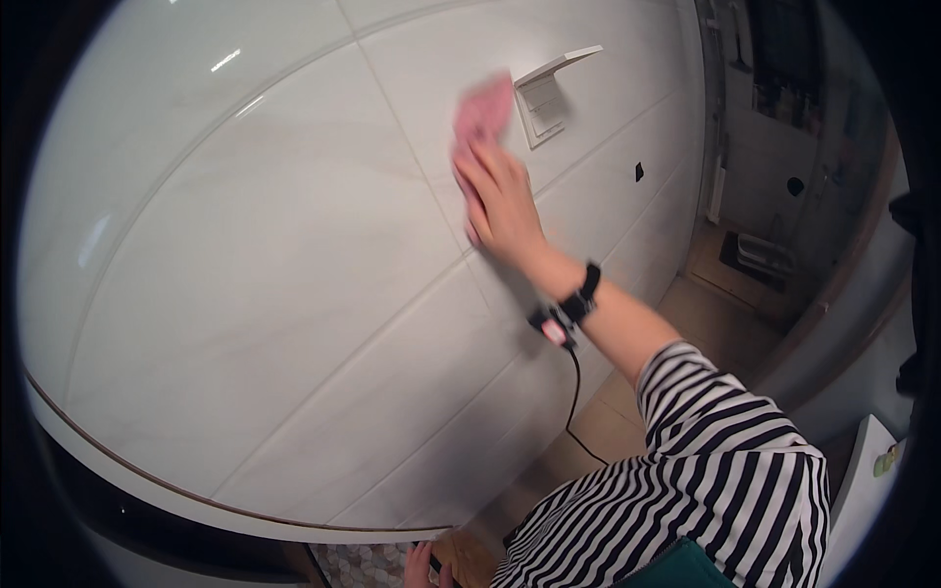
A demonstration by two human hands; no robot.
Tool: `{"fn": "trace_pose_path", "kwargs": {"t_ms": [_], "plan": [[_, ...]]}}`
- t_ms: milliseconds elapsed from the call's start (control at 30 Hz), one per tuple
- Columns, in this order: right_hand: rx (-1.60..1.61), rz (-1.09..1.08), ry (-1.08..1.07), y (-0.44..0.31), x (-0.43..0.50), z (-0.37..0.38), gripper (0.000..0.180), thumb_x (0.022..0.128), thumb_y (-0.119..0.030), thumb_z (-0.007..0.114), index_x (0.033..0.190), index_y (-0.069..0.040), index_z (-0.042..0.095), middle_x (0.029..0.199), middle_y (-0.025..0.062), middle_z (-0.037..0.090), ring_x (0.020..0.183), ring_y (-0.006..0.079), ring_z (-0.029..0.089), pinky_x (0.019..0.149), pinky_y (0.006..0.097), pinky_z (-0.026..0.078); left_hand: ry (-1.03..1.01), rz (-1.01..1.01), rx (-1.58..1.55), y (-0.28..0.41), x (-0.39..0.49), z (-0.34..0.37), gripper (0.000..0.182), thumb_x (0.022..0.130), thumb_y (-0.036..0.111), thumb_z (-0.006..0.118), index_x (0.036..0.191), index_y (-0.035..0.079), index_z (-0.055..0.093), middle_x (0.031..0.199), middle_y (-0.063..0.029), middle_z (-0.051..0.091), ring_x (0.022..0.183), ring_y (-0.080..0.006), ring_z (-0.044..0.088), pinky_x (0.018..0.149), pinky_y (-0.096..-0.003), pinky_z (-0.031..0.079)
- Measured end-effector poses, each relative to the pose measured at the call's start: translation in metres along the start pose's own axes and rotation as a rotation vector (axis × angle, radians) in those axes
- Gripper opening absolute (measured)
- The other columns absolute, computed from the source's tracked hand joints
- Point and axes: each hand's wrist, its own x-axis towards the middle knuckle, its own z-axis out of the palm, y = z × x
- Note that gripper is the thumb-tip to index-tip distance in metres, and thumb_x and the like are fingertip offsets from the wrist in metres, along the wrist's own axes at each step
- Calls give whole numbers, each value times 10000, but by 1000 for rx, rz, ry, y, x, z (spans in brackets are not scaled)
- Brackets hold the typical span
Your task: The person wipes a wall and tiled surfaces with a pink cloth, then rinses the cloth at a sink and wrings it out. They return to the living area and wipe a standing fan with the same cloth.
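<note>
A pink cloth [485, 110] is pressed against the white tiled wall [294, 294] under the fingers of my right hand [500, 198]. The cloth's upper part is blurred. Just right of it is a white wall switch or socket plate [542, 114], its hinged cover [562, 65] tilted out from the wall. At the bottom edge, part of my left hand [428, 567] shows beside the end of the wall's pale edge trim [353, 533]. The rest of that hand is cut off, and whether it grips anything is hidden.
A black wrist strap [582, 294] carries a small device [551, 331] with a black cable [575, 397] hanging down. A small black patch [639, 172] marks the wall. At the right, a doorway opens onto a dim room with a dark mat [735, 257]. A patterned surface [360, 564] lies below.
</note>
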Motion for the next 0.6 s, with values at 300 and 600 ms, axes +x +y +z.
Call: {"fn": "trace_pose_path", "kwargs": {"t_ms": [300,600], "plan": [[415,1641,-692,39,-403,-185,299,871,-270,718,1045,-49,618,926,65,660,854,160,634,757,322,525,-110,55,2,-25,17,-6,396,1008,246,545,1390,143,526,1461,-138,461,1345,-370,412,1054,-485,420],[991,1676,-686,-53,-240,-175,135,967,-203,613,1015,-79,637,937,-11,658,870,67,599,781,237,497,-287,244,-271,-18,89,6,606,860,72,703,1411,35,453,1480,-176,427,1352,-294,439,964,-388,478]]}}
